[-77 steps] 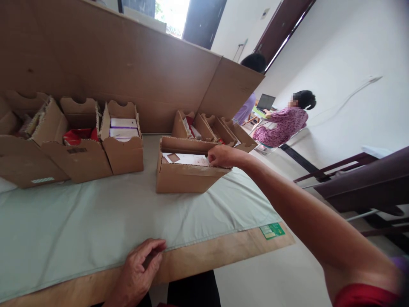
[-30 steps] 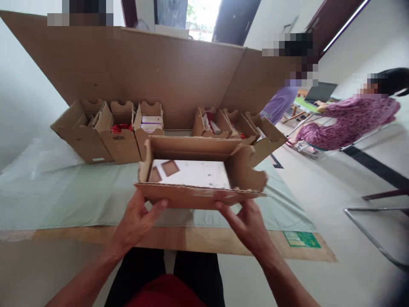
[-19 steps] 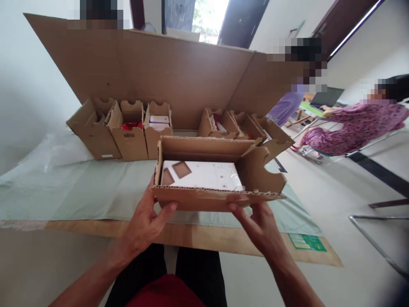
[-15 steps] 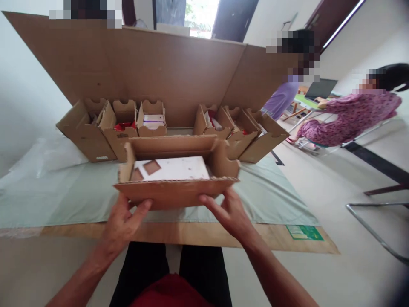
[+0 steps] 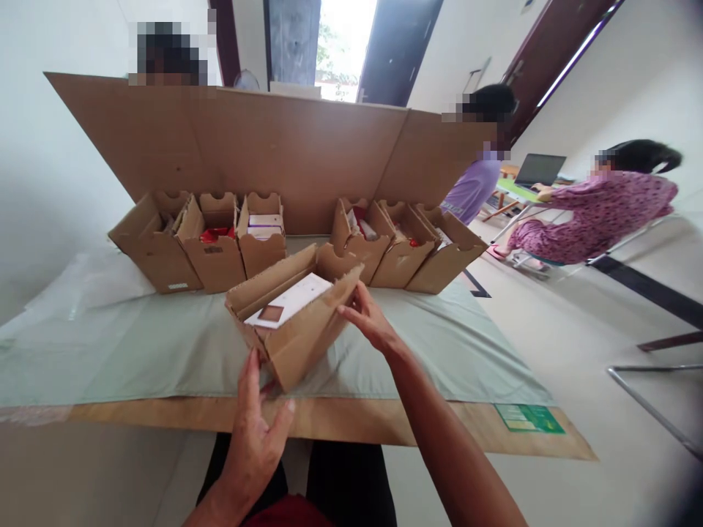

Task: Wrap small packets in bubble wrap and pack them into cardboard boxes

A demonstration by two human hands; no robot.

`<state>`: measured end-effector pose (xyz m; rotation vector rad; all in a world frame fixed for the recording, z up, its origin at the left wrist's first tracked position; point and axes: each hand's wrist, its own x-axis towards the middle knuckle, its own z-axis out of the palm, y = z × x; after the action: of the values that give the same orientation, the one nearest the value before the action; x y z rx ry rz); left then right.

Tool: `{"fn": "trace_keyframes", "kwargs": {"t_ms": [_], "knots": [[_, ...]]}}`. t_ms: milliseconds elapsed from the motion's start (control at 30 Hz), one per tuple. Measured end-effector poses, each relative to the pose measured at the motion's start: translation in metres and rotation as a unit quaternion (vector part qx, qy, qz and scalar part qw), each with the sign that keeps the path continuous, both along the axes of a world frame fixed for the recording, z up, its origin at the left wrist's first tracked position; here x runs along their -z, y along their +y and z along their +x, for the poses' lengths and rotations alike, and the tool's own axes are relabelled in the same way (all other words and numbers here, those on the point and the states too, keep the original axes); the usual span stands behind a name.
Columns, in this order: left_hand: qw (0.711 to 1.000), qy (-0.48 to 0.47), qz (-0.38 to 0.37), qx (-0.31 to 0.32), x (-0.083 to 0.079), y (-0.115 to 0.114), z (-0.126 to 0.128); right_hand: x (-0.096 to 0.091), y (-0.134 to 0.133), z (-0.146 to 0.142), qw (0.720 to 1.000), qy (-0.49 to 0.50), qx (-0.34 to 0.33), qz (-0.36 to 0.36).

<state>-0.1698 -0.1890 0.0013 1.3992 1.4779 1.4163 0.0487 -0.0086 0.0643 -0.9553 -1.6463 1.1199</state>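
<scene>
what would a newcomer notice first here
Probably the open cardboard box front and centre, turned at an angle between the left hand and the right hand, with a white package inside. Behind it, three open boxes stand at left and three more boxes at right, before a wide cardboard panel. A bright doorway shows at the top.

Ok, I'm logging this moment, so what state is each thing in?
Front box: open-topped, askew
White item: inside front box
Six boxes behind: open-topped, contents showing
Cardboard panel: standing
Cloth: spread, creased
Plastic: crumpled
Laptop: open
Far door: open
Left hand: open, thumb apart
Right hand: touching front box
</scene>
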Motion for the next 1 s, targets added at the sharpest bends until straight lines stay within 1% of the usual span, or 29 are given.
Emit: {"fn": "trace_keyframes", "kwargs": {"t_ms": [100,200,300,367,467,567,633,733,800,867,1000], "knots": [[0.999,0.028,0.021,0.015,-0.005,0.014,0.011,-0.001,0.03,-0.01,0.998,-0.025,0.048,0.029],[0.998,0.042,0.031,0.044,-0.004,0.026,0.016,0.005,0.048,-0.018,0.991,-0.037,0.114,0.056],[0.996,0.06,0.023,0.065,0.002,0.03,0.019,0.021,0.05,-0.022,0.987,-0.02,0.148,0.067],[0.995,0.069,0.014,0.076,0.006,0.031,0.022,0.035,0.046,-0.024,0.988,-0.01,0.146,0.055],[0.994,0.056,0.002,0.093,0.009,0.034,0.03,0.052,0.042,-0.028,0.991,-0.001,0.13,0.022],[0.995,0.036,-0.004,0.098,0.008,0.048,0.041,0.063,0.041,-0.033,0.992,0.01,0.128,0.013],[0.996,0.011,-0.006,0.091,0.004,0.064,0.048,0.069,0.04,-0.036,0.992,0.018,0.124,0.01],[0.996,-0.046,-0.005,0.077,-0.005,0.095,0.06,0.08,0.037,-0.04,0.991,0.019,0.13,-0.008],[0.994,-0.08,-0.006,0.07,-0.011,0.119,0.07,0.088,0.035,-0.04,0.987,0.014,0.158,-0.014],[0.993,-0.104,-0.012,0.063,-0.017,0.143,0.081,0.094,0.034,-0.038,0.981,0.01,0.194,-0.006],[0.991,-0.117,-0.023,0.054,-0.025,0.183,0.102,0.098,0.037,-0.029,0.971,0.009,0.237,0.022]]}}
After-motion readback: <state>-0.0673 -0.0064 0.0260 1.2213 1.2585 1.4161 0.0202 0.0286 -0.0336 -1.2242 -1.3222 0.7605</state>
